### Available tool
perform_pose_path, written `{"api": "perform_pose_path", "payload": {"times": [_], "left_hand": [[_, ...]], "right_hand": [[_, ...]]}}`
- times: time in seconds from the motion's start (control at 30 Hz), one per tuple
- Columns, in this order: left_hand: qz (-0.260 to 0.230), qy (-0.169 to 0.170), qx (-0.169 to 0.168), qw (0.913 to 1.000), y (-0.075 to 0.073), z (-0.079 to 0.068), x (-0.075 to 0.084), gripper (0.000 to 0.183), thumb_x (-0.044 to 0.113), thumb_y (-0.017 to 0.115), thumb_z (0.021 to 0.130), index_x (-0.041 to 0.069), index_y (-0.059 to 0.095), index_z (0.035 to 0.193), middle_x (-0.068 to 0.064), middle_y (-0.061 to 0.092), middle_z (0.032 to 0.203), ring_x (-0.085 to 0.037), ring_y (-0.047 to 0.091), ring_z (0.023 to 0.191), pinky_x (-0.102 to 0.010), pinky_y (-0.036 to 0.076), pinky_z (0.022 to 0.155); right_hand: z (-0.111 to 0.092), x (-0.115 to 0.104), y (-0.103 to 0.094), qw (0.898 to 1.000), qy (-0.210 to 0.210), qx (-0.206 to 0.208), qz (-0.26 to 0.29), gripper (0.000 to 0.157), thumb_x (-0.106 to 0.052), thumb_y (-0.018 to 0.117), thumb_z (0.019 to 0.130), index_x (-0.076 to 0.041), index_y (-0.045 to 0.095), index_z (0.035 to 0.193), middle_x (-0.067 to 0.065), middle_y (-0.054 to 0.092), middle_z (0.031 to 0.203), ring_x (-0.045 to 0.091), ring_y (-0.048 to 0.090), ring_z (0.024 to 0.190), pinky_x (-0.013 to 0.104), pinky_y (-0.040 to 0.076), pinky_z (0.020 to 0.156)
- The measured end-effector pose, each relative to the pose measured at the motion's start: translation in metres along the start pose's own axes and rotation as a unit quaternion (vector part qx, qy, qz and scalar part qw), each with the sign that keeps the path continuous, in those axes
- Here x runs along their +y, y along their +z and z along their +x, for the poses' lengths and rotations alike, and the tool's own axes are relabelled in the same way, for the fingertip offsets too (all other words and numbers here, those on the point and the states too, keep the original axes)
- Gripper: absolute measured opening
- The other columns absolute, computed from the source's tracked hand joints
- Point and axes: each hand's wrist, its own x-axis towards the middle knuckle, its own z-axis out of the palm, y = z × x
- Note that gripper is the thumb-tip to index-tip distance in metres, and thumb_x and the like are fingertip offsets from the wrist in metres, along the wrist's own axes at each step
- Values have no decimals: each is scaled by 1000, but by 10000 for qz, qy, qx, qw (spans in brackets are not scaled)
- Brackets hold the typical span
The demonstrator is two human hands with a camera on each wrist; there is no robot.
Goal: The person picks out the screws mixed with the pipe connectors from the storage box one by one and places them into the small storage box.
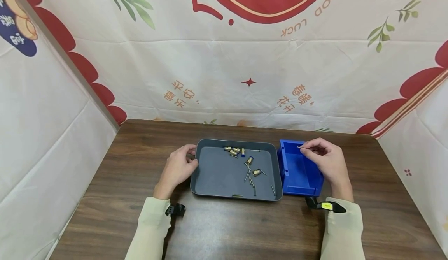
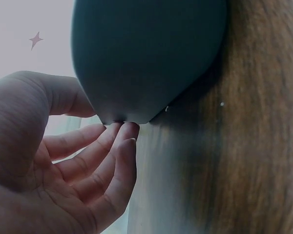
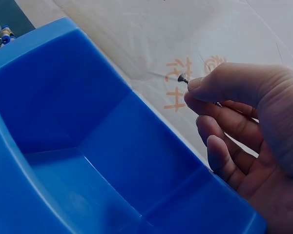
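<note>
Between thumb and forefinger, my right hand (image 1: 324, 162) pinches a small screw (image 3: 183, 78) over the right side of the blue bin (image 1: 301, 170). In the right wrist view the screw's flared head sticks out past the fingertips, and the bin's inside shows bare walls and floor. My left hand (image 1: 177, 167) holds the left end of the grey tray (image 1: 217, 174), thumb at the rim and fingertips against the outer wall. Inside the tray lie several loose screws (image 1: 254, 190) and several brass fittings (image 1: 257, 172) with blue ends, mostly toward its right half.
Tray and bin stand side by side on a brown wooden table (image 1: 224, 229). Beyond the table's back edge hangs a printed white cloth (image 1: 217, 65), with more white cloth at both sides. Each wrist wears a black camera strap (image 1: 329, 206).
</note>
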Motion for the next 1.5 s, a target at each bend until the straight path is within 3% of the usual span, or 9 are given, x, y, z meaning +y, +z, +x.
{"api": "perform_pose_path", "payload": {"times": [1.07, 1.5], "left_hand": [[-24, -94, -79, 9999, -2, -1, 2, 47, 9, 72, 96, 6, 70, 143, -9, 74, 120, -20, 71, 93, -44, 60, 83], [-30, -81, -63, 9999, -1, -1, 1, 47, 10, 73, 96, 6, 70, 143, -8, 74, 119, -19, 71, 91, -44, 59, 81]], "right_hand": [[0, -1, 0, 10000, -10, 54, -32, 18, 3, 79, 98, 8, 76, 115, -9, 77, 100, 8, 67, 85, 15, 53, 74], [0, -22, 4, 9989, -188, 55, 421, 22, 4, 79, 97, 9, 73, 118, -9, 78, 104, 10, 71, 94, 17, 55, 80]]}}
